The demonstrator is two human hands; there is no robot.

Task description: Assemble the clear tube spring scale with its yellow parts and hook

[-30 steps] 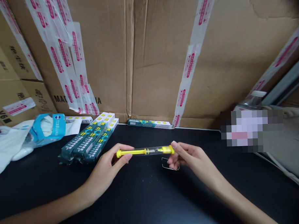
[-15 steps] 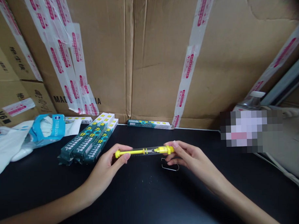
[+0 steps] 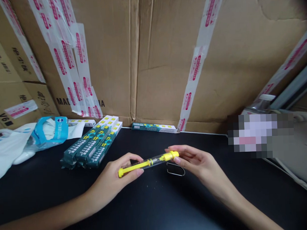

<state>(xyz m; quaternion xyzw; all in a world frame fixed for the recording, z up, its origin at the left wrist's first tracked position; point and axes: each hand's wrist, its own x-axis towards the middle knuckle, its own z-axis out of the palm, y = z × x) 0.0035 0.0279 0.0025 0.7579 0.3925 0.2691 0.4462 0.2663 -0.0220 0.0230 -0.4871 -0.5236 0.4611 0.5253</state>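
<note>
A clear tube with yellow ends and a yellow rod inside (image 3: 155,161) is held between my two hands, its right end tilted up. My left hand (image 3: 122,168) grips the left part between thumb and fingers. The fingers of my right hand (image 3: 190,157) are closed on the yellow cap at the right end. A bent metal wire piece (image 3: 176,174) lies just below my right hand on the black table (image 3: 156,208). Several green and white boxes (image 3: 94,142) with yellow lettering lie side by side beyond my left hand.
Another green and white box (image 3: 154,127) lies against the tall cardboard wall (image 3: 164,61). A blue and white plastic package (image 3: 50,132) is at the left. On the right are a capped bottle (image 3: 265,102), partly blurred out, and a light-coloured bag (image 3: 293,147).
The tube has tilted, its left end now lower. My left hand has slid toward the tube's middle, and my right thumb has moved down below the cap.
</note>
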